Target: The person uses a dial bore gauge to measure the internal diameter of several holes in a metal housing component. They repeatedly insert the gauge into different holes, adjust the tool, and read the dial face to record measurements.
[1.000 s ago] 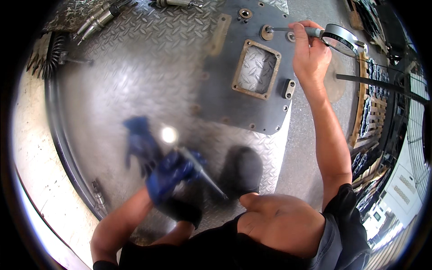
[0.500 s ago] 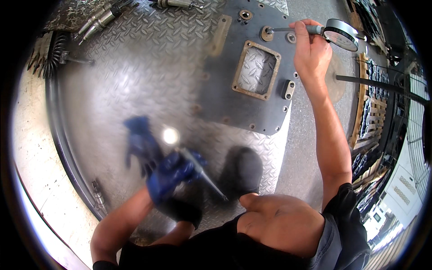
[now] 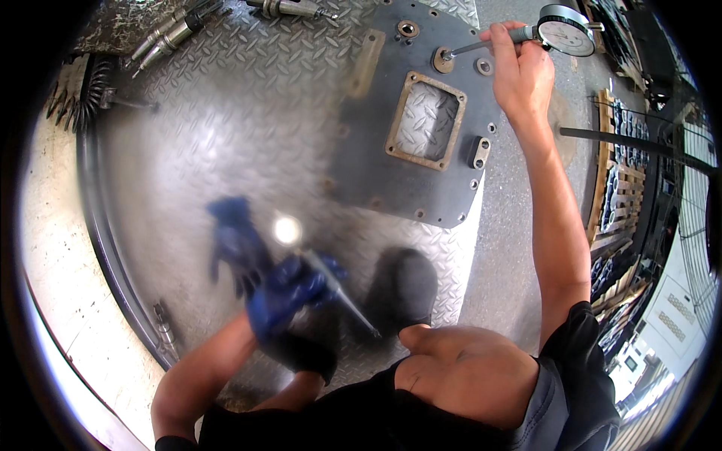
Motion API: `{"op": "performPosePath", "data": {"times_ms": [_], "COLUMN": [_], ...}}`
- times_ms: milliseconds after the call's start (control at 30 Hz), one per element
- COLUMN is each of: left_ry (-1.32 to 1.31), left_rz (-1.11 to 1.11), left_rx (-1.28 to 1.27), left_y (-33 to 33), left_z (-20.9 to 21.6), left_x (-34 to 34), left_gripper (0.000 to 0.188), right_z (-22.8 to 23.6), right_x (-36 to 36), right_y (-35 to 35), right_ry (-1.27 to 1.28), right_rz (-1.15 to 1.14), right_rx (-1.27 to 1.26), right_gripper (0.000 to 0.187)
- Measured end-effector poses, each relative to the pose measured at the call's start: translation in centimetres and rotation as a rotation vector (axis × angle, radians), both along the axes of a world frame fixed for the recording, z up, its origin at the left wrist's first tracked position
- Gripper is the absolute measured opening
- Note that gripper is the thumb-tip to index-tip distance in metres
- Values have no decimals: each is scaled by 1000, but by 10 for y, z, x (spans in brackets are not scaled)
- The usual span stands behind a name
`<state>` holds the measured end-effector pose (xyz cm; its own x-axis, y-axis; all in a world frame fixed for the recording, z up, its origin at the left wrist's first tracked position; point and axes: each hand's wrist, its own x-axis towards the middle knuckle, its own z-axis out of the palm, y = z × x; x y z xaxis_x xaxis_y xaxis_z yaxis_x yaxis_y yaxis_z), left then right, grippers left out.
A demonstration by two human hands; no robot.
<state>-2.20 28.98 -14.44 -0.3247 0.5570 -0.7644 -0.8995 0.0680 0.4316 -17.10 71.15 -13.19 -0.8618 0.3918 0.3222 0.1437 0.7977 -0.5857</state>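
Observation:
My bare right hand (image 3: 523, 83) is closed round the grip of a dial bore gauge (image 3: 565, 34), whose round dial sits beyond my fingers. Its thin rod slants down to the left, with its tip in the hole of a small round boss (image 3: 444, 66) on a dark metal plate (image 3: 368, 161). My left hand (image 3: 282, 301), in a blue glove, holds a second bore gauge (image 3: 331, 276); its dial is a bright glare. A loose blue glove (image 3: 237, 237) hangs beside that hand, and whether my fingers grip it I cannot tell.
The plate bears a rectangular raised frame (image 3: 401, 113) and a slotted block (image 3: 481, 152). It lies on tread-plate flooring (image 3: 256, 83). Tool holders (image 3: 169, 41) lie at the far left. A dark bar (image 3: 632, 137) juts in from the right, near pallets of parts (image 3: 624, 188).
My right hand has tipped the gauge: its dial has risen a little and its face is turned more into view, while the tip stays at the boss. The left hand has barely moved.

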Motion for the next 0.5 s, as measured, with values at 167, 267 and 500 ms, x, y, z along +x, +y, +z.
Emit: {"op": "performPosePath", "data": {"times_ms": [167,267,500], "left_ry": [25,10,13], "left_rz": [-17,-16,-17], "left_rx": [11,3,-11], "left_y": [0,1,2], "left_z": [0,1,1], "left_x": [-1,-1,-1], "left_gripper": [34,34,35], "right_z": [2,-1,0], "right_x": [-10,-13,-15], "right_y": [7,12,12], "right_ry": [-22,-23,-20], "right_rz": [11,13,5], "right_rx": [21,8,-21], "right_gripper": [35,35,35]}}
